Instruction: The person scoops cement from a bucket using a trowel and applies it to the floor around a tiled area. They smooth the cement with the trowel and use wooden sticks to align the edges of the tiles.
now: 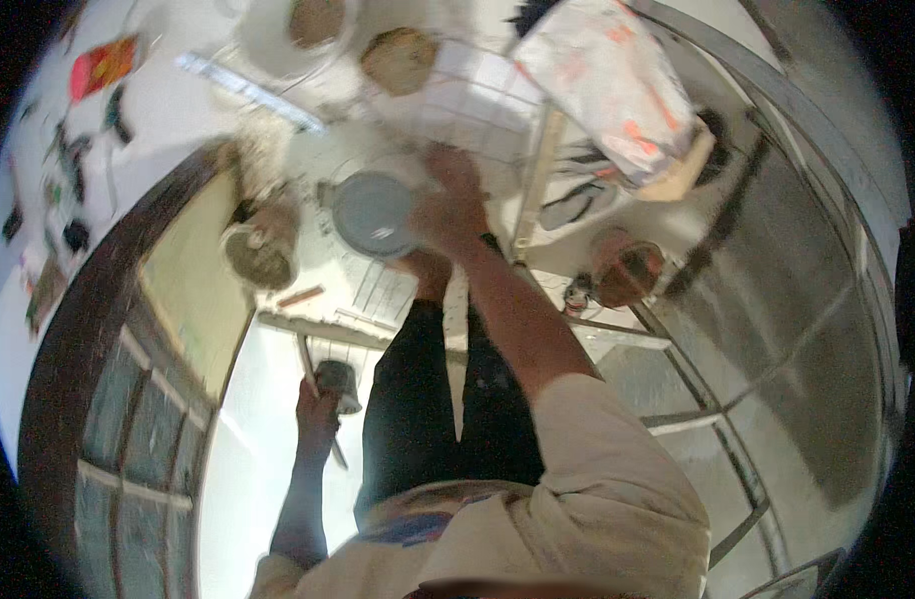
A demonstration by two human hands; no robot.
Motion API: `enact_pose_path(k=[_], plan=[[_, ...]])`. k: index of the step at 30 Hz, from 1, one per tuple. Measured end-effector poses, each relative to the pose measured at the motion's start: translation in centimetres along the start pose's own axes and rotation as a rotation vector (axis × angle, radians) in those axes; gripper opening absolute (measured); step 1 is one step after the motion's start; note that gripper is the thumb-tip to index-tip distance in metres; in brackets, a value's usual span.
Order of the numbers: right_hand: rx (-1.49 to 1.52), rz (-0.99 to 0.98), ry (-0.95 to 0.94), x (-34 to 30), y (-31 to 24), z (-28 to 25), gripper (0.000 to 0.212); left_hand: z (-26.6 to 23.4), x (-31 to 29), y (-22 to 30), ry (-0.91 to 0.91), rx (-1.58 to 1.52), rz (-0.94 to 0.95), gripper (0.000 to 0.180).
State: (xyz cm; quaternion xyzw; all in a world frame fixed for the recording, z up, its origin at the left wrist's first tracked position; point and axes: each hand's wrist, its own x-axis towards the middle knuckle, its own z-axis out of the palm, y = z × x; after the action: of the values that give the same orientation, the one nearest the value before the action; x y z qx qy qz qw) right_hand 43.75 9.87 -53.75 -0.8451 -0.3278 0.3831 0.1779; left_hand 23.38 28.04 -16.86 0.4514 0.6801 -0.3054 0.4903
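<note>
My left hand [318, 409] is low on the left beside my leg, closed round a thin stick-like tool [308, 357]. Right against it is a dark grey cup-shaped thing [339, 385]; whether it belongs to that tool I cannot make out. My right hand [453, 205] reaches out ahead of me, smeared by motion, with its fingers unclear. Next to that hand is a round grey container [373, 214] with a pale grey top or filling; whether the hand touches it is unclear.
A mortar-crusted bucket [261, 250] stands left, a reddish-brown pot [627, 270] right. Beyond lie a pale straight bar [250, 92], a brownish round vessel [400, 60] and a white sack with orange marks [612, 85]. A wooden-framed panel [138, 399] rises at the left.
</note>
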Motion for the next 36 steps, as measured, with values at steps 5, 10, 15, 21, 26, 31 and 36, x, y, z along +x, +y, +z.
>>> enact_pose_path(k=[5, 10, 15, 21, 26, 31, 36], plan=[[0.204, 0.092, -0.024, 5.2, -2.6, 4.2, 0.032, -1.7, 1.2, -2.0, -0.156, 0.015, 0.053, 0.05], [0.622, 0.2, 0.359, 0.1, 0.7, -7.4, 0.033, -1.2, 1.5, -2.4, -0.241, -0.04, 0.092, 0.05], [0.455, 0.899, 0.906, -15.0, 18.4, -24.9, 0.035, -0.7, 1.4, -0.4, -0.331, 0.015, 0.097, 0.055], [0.692, 0.826, 0.941, -16.7, 44.9, -34.7, 0.043, -2.4, 4.6, 0.6, -0.363, -0.26, -0.044, 0.047], [-0.305, 0.846, 0.539, -20.1, 45.3, -35.5, 0.053, -5.0, 7.0, 1.5, -0.317, -0.103, 0.105, 0.041], [-0.449, 0.869, 0.448, -29.0, 36.6, -38.6, 0.049, -6.0, 3.4, 3.2, -0.255, 0.033, -0.057, 0.034], [-0.424, 0.812, 0.651, -30.8, 23.7, -41.9, 0.039, -4.0, -1.0, 0.3, -0.327, 0.285, -0.093, 0.025]])
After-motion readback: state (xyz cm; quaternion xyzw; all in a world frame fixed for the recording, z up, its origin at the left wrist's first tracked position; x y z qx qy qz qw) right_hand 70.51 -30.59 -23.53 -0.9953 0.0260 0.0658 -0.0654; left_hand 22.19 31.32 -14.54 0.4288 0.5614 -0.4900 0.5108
